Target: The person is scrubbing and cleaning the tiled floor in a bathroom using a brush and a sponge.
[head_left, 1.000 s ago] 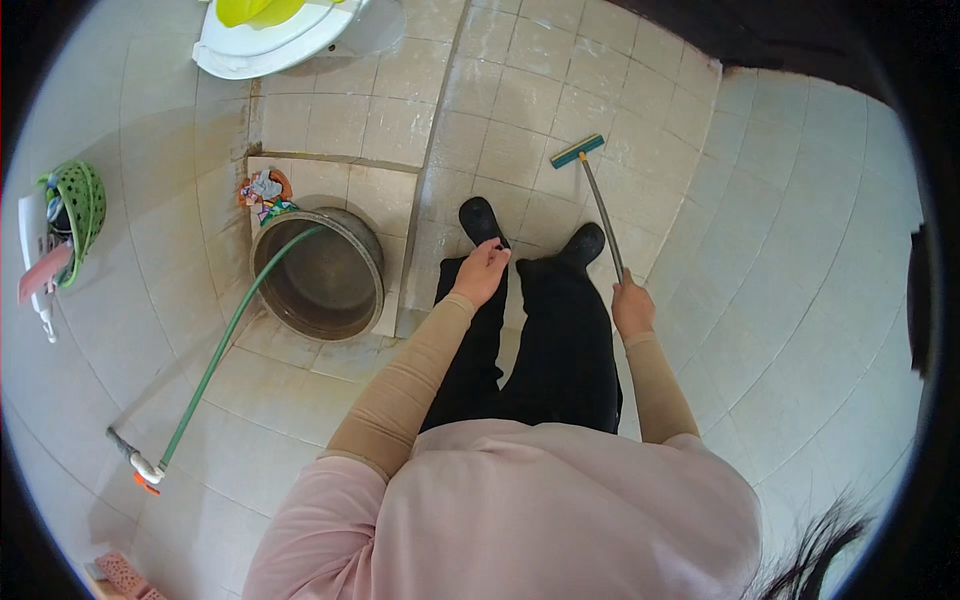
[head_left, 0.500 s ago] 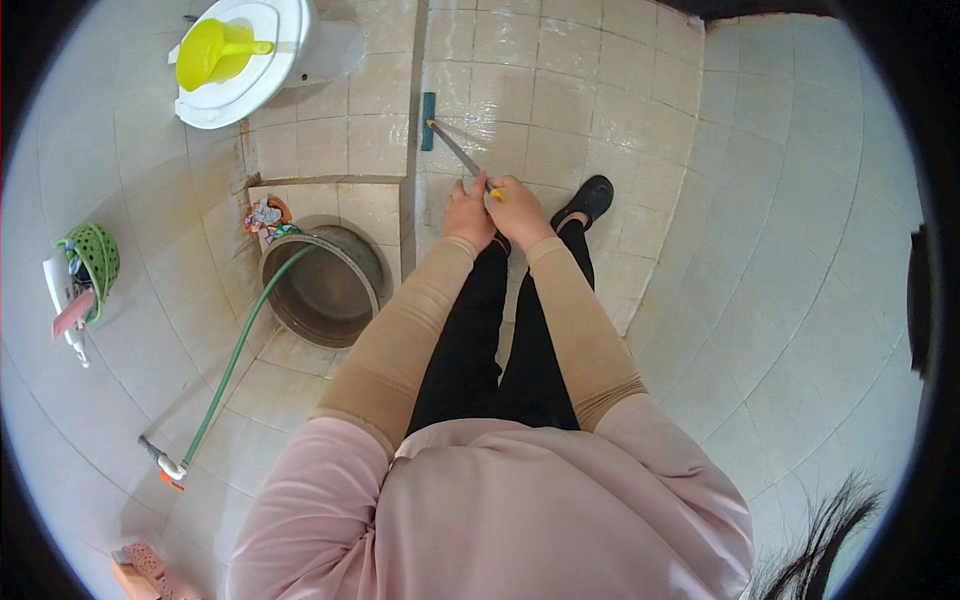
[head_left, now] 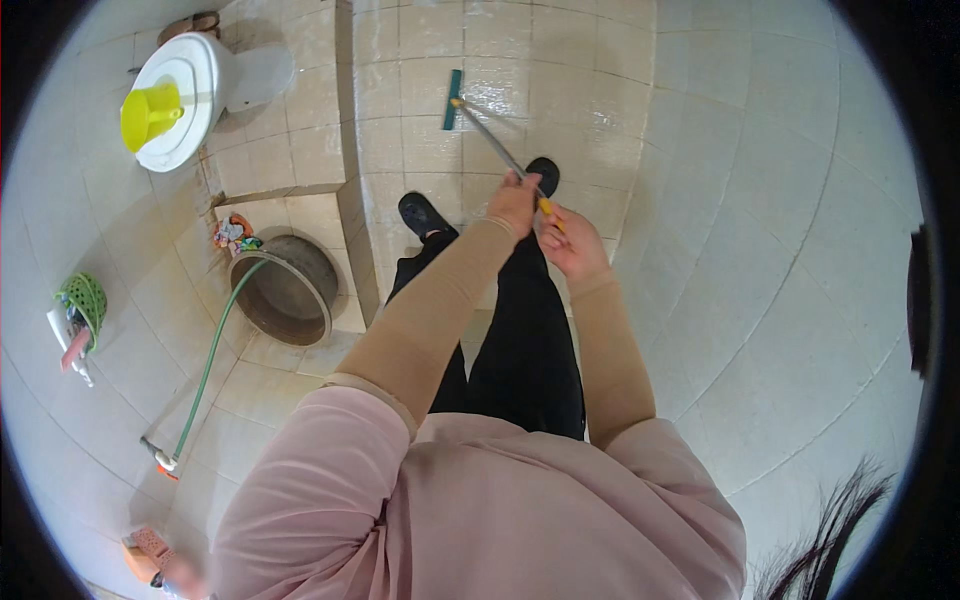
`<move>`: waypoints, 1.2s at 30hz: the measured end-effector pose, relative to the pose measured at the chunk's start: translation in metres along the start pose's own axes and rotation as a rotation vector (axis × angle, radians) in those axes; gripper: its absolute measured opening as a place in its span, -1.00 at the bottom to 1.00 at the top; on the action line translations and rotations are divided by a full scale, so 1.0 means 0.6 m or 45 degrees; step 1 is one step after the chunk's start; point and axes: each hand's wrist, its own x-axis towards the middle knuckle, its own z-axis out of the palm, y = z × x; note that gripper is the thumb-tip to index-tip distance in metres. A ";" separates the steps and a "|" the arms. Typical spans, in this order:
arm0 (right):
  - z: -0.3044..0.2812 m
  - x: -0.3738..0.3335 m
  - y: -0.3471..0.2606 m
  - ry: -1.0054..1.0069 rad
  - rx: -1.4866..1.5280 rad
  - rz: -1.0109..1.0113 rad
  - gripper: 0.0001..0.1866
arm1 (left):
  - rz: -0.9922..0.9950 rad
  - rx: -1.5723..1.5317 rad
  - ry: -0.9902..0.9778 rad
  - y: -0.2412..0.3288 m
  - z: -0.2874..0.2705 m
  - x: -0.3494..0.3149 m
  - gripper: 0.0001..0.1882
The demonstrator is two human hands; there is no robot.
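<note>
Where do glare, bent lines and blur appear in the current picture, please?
Head view: glare on the floor beside the squeegee; head view: tile lines on the right wall curve; head view: a patch by the pink thing, lower left, is blurred, its content unclear.

No readable text, numbers or signs

A pink top is worn with tan sleeves, black trousers and black shoes.
</note>
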 end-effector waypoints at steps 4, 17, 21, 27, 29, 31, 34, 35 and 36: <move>-0.078 -0.123 -0.115 0.254 0.053 -0.142 -0.89 | 0.176 -0.002 -0.154 0.156 0.082 0.027 -0.47; -0.124 -0.135 -0.188 0.346 -0.171 -0.719 -0.79 | -0.582 -1.233 -0.870 0.355 0.123 0.083 -0.25; -0.055 -0.081 -0.105 0.564 -0.181 -0.763 -0.83 | -0.707 -1.156 -0.795 0.268 0.074 0.073 -0.22; 0.001 -0.035 -0.005 0.540 -0.219 -0.796 -0.73 | -0.796 -1.369 -0.685 0.144 0.051 0.055 -0.40; 0.002 -0.032 -0.005 0.554 -0.139 -0.782 -0.73 | -0.818 -1.347 -0.653 0.141 0.060 0.066 -0.47; 0.000 -0.030 -0.031 0.571 -0.139 -0.867 -0.73 | -0.512 -0.806 -0.758 0.159 0.075 0.108 -0.63; -0.004 -0.028 -0.096 0.559 -0.090 -0.865 -0.76 | -0.389 -0.943 -0.757 0.203 0.103 0.168 -0.71; 0.000 -0.019 -0.117 0.552 -0.083 -0.854 -0.76 | -0.316 -0.773 -0.768 0.214 0.101 0.195 -0.69; 0.006 -0.008 -0.135 0.458 -0.017 -0.856 -0.76 | -0.317 -0.784 -0.768 0.220 0.093 0.216 -0.69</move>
